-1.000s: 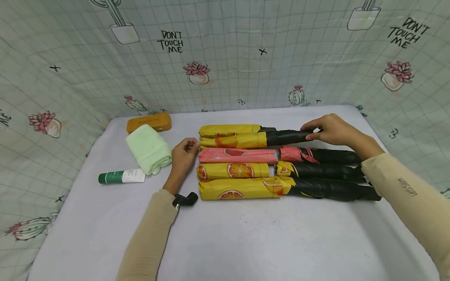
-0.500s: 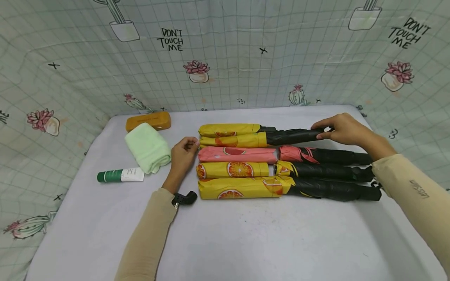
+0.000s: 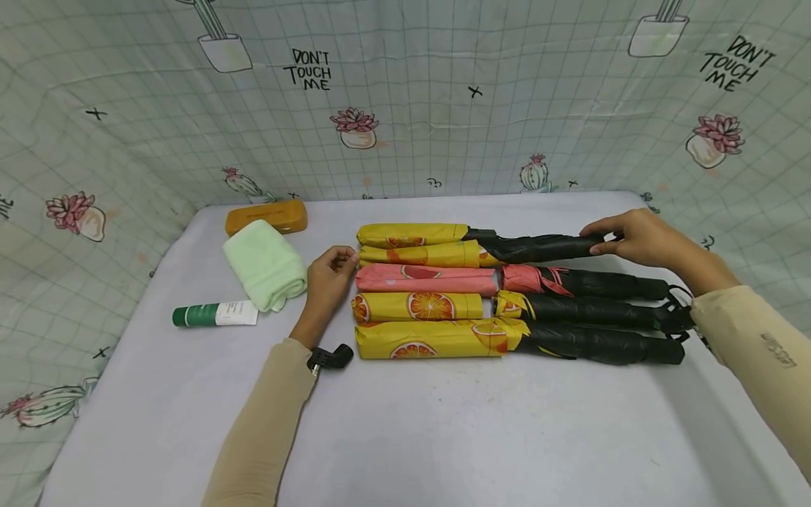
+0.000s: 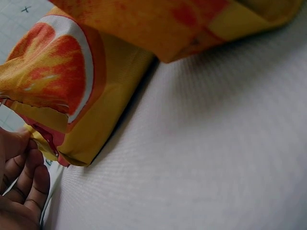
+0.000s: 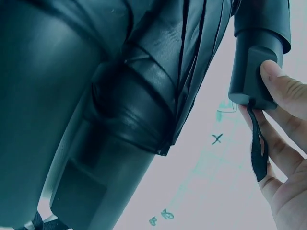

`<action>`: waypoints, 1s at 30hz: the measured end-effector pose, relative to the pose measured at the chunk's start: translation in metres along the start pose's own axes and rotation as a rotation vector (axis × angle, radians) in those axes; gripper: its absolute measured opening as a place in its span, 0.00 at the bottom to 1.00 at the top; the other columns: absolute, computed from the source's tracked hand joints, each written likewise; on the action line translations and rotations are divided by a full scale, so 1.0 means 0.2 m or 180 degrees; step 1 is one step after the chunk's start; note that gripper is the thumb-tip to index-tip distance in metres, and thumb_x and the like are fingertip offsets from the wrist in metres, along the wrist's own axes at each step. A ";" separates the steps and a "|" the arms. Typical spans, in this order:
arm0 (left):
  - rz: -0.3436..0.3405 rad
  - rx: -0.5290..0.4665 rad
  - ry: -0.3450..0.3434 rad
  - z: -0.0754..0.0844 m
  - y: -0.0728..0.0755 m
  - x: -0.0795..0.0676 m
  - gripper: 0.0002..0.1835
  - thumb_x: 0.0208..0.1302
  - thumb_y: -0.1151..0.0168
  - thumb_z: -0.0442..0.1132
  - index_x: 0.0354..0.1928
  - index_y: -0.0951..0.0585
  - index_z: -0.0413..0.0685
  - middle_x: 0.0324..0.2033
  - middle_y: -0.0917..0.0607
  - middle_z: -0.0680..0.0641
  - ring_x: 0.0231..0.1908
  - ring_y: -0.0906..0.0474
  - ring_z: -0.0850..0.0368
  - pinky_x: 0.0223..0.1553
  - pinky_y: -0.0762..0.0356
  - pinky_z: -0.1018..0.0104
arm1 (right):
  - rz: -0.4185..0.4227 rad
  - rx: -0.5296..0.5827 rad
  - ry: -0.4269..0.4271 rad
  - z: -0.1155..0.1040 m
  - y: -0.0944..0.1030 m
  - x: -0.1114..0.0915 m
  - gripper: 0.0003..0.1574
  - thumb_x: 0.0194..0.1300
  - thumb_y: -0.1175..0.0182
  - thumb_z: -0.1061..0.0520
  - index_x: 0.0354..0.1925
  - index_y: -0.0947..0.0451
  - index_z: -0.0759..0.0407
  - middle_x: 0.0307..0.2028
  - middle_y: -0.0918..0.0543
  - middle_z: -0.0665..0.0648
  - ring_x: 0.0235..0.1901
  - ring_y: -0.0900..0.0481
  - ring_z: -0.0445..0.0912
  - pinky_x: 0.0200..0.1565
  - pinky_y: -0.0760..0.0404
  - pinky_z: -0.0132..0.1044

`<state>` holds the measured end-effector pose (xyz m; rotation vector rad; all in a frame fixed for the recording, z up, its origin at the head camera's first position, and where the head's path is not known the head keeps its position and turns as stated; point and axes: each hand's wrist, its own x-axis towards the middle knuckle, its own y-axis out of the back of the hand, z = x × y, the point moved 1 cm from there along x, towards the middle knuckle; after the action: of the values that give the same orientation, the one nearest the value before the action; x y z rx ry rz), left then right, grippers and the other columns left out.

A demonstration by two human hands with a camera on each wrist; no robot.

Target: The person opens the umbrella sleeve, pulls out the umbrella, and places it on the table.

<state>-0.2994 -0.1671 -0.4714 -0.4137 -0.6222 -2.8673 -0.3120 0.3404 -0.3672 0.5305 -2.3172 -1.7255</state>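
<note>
My right hand (image 3: 643, 243) pinches the handle (image 5: 254, 72) of a folded black umbrella (image 3: 538, 248), thumb on one side and fingers behind. A wrist strap (image 5: 259, 148) hangs from the handle's end. The umbrella's other end meets the mouth of a yellow orange-print sleeve (image 3: 421, 255), where a bit of patterned cloth shows. At the sleeve's far end my left hand (image 3: 331, 276) pinches a corner of the cloth between thumb and fingertips. Behind lies another yellow sleeve (image 3: 412, 234) with a short black handle (image 3: 483, 233) sticking out.
In front lie a pink sleeve (image 3: 427, 279) with its umbrella (image 3: 589, 283), a yellow sleeve (image 3: 431, 308) with its umbrella (image 3: 589, 312), and another yellow sleeve (image 3: 418, 341) overlapping an umbrella (image 3: 602, 343). Left stand a green towel (image 3: 266, 264), a tube (image 3: 215, 314) and a mustard case (image 3: 269, 217).
My right hand has moved right, drawing the umbrella with it, and patterned cloth now shows at the sleeve's mouth. My left hand stays at the sleeve's end.
</note>
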 end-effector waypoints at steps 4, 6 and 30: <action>-0.0012 0.0030 -0.0026 0.00 0.00 0.00 0.07 0.69 0.35 0.35 0.41 0.17 0.36 0.32 0.15 0.41 0.33 0.22 0.55 0.36 0.29 0.73 | 0.0028 -0.0031 0.0007 0.01 0.01 -0.02 0.20 0.65 0.31 0.59 0.55 0.17 0.61 0.48 0.14 0.64 0.35 0.22 0.48 0.35 0.26 0.44; -0.0010 0.0018 -0.0023 0.00 0.00 0.00 0.07 0.69 0.35 0.35 0.41 0.17 0.36 0.32 0.15 0.41 0.33 0.22 0.55 0.36 0.29 0.73 | 0.0053 -0.0068 0.0033 0.02 0.01 -0.02 0.20 0.64 0.31 0.59 0.55 0.17 0.60 0.48 0.14 0.64 0.36 0.22 0.48 0.36 0.26 0.45; 0.0021 -0.0041 0.0082 -0.01 0.00 0.01 0.07 0.69 0.35 0.36 0.42 0.17 0.37 0.34 0.15 0.40 0.34 0.23 0.56 0.36 0.29 0.73 | 0.0105 -0.0103 -0.0205 0.19 0.05 -0.16 0.22 0.65 0.31 0.58 0.57 0.18 0.61 0.50 0.16 0.67 0.27 0.30 0.46 0.28 0.33 0.38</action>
<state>-0.3008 -0.1688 -0.4725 -0.3792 -0.5969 -2.8671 -0.2987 0.3887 -0.3667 0.4348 -2.3231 -1.7870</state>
